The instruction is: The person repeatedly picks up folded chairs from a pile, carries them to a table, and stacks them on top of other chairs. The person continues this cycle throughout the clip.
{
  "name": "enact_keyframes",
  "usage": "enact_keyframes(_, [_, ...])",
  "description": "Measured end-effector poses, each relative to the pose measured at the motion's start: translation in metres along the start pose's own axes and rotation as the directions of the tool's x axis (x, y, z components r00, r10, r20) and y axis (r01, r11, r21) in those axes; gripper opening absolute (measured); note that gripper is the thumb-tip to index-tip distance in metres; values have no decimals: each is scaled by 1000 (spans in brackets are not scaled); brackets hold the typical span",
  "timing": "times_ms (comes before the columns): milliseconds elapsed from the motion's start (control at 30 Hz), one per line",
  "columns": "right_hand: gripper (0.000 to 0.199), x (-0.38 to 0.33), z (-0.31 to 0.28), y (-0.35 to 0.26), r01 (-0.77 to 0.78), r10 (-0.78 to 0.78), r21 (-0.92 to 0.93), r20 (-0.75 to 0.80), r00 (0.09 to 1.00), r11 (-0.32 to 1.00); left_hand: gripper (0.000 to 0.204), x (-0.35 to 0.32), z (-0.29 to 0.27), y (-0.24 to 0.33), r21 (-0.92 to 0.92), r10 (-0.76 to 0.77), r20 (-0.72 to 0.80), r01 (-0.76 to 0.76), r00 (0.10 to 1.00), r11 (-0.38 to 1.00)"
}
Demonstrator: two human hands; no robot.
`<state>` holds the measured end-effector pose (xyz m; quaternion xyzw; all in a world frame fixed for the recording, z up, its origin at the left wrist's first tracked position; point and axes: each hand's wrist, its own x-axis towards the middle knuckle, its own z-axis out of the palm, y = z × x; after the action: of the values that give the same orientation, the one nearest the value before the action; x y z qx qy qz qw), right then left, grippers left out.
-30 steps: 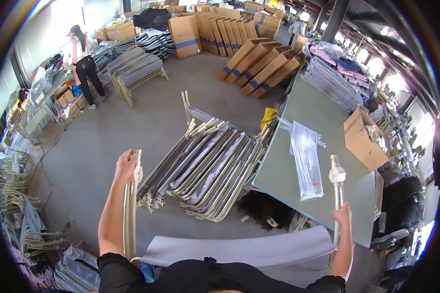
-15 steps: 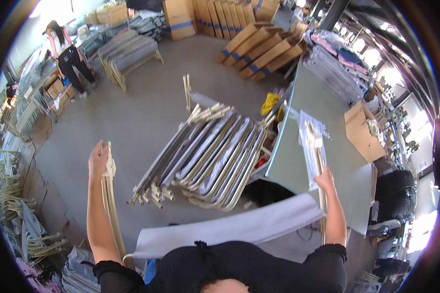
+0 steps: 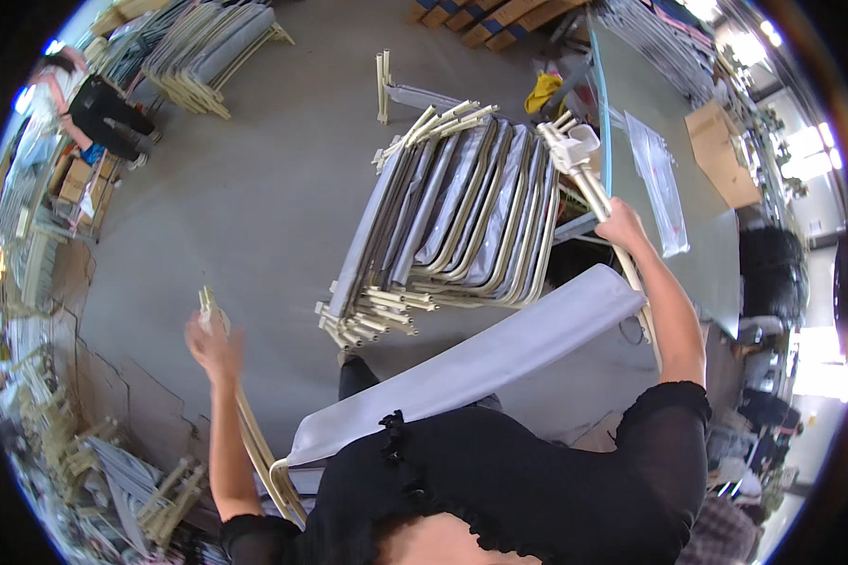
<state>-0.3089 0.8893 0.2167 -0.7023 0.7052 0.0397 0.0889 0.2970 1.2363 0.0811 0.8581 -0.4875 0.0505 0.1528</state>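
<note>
Two hands are up in my view, each closed around one side tube of a cream metal frame. At about nine o'clock another person (image 3: 85,108) bends over cardboard boxes (image 3: 75,179) by the wall, and loose frame parts (image 3: 113,471) pile up along the floor's edge toward seven o'clock. My left hand (image 3: 212,344) sits at eight o'clock, fingers wrapped tight round the left frame tube (image 3: 254,443), which curves down and under toward my body. Grey fabric (image 3: 481,363) stretches across from that tube, at roughly six o'clock, up to the right side. The bare grey concrete floor (image 3: 254,217) fills the middle of the room. On it, near twelve o'clock from the fabric, lies a stack of folded frames with grey cloth (image 3: 452,217), their tube ends pointing toward me. A second such stack (image 3: 207,47) lies at eleven o'clock, far off. My right hand (image 3: 622,226) at two o'clock grips the right frame tube (image 3: 584,179), whose white fitting (image 3: 565,146) stands above the fist. Just right of it is a grey-green table (image 3: 707,254) bearing a clear plastic bag (image 3: 655,184) and an open cardboard box (image 3: 721,155).
</note>
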Motion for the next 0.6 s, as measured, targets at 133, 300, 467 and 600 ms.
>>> enact_keyframes(133, [34,-26,38,-53,9,-4,-37,127,992,999,27,-60,-6,70,-697,494,589,94,639,710])
enact_keyframes(300, [31,-38,63,-102,-115,128,-67,242,962,991,36,-94,14,64,-447,478,878,432,42,783])
enact_keyframes(467, [40,-1,81,-139,-25,31,-21,373,927,999,36,-78,10,49,-564,522,826,277,214,778])
enact_keyframes(600, [52,50,109,-159,5,-60,116,472,880,993,43,-59,8,52,-394,332,904,223,268,892])
